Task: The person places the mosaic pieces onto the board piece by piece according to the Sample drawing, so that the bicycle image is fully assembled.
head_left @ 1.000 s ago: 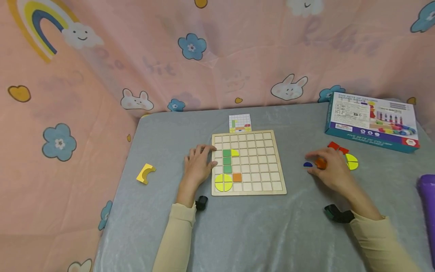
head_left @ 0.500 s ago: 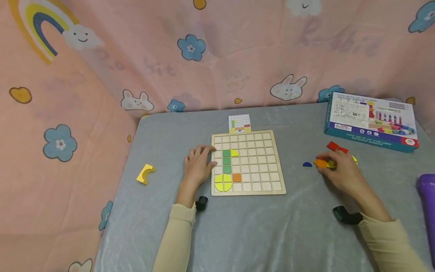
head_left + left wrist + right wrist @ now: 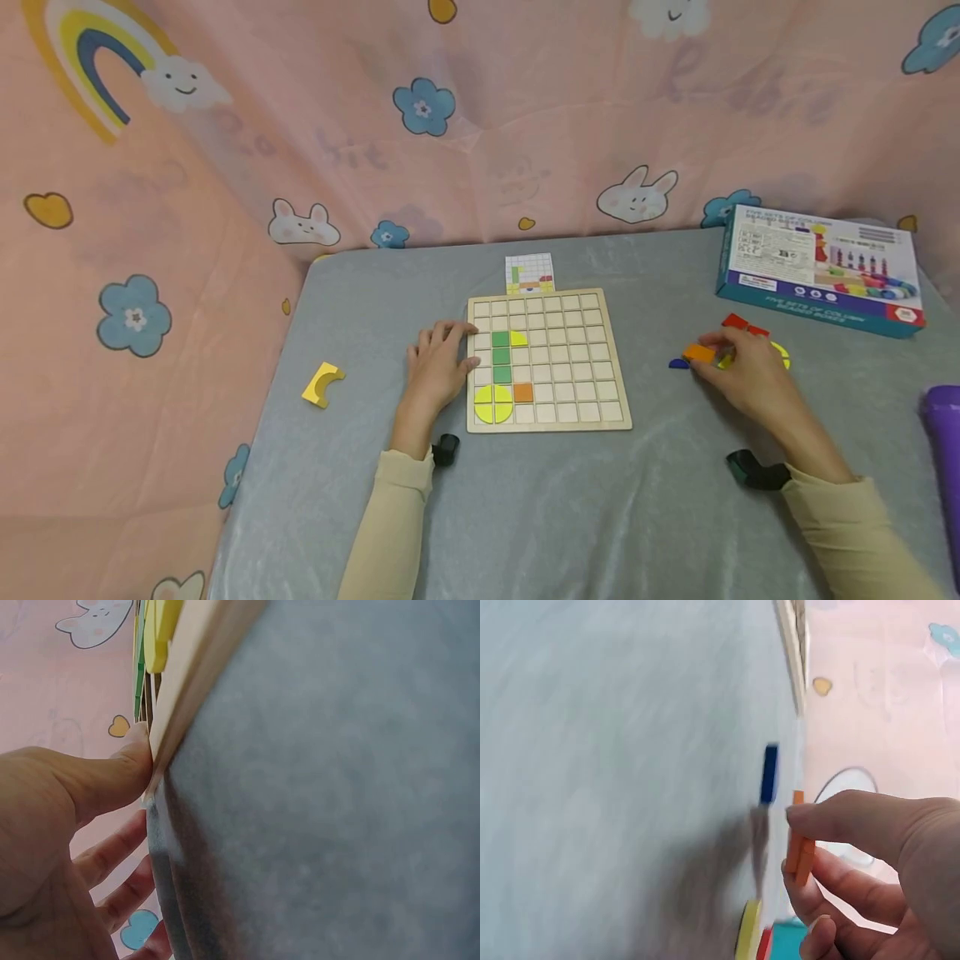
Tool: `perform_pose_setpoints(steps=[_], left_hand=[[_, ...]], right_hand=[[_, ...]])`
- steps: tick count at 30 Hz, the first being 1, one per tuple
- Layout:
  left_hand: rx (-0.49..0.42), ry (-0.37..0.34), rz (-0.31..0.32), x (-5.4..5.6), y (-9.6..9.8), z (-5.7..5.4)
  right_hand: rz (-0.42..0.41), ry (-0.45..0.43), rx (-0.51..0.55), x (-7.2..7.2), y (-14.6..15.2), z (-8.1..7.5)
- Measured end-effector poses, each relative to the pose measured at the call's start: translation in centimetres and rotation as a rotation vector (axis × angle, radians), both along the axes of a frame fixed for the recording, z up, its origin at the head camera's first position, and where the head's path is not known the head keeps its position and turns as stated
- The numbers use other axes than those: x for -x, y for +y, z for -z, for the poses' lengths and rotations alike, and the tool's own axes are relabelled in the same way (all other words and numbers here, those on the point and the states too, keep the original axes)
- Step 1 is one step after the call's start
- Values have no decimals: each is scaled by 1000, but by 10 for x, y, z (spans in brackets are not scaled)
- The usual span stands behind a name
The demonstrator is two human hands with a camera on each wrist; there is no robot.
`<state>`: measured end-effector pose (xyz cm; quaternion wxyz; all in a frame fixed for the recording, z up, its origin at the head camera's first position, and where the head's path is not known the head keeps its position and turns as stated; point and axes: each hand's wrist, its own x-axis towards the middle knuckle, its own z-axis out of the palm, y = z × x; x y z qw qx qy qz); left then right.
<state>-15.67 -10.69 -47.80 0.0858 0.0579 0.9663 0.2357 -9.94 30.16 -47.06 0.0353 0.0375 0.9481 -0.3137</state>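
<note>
My left hand lies at the left edge of the wooden grid board, thumb and fingertips touching its rim. In the left wrist view the thumb presses the board's side, and the other fingers are spread. Green squares, yellow quarter-circles and an orange square lie in the board's cells. My right hand pinches orange tiles between thumb and fingers, raised off the table. Close beside them lies a blue half-circle tile. Yellow tiles are partly hidden behind the hand.
A small pattern card touches the board's far edge. Red tiles lie beyond my right hand, before a boxed toy set. A yellow arch block sits at left, and a purple object at the right edge.
My right hand drew back to the right, then came slightly left again, the orange tiles now pinched and lifted near the blue half-circle. The left hand and board stayed in place.
</note>
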Motion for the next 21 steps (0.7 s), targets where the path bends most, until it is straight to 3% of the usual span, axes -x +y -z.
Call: perform_pose_setpoints(steps=[9,16,21], left_hand=[[-7,11,6,-2,0,-1],[-7,21,9,-2,1,-1],[-7,29,9,-2,0,-1]], right_hand=[[-113,69,39,-3,-56,-2],[-198,44,98,-8,-101,2],[-287,108,89,-6,-124,4]])
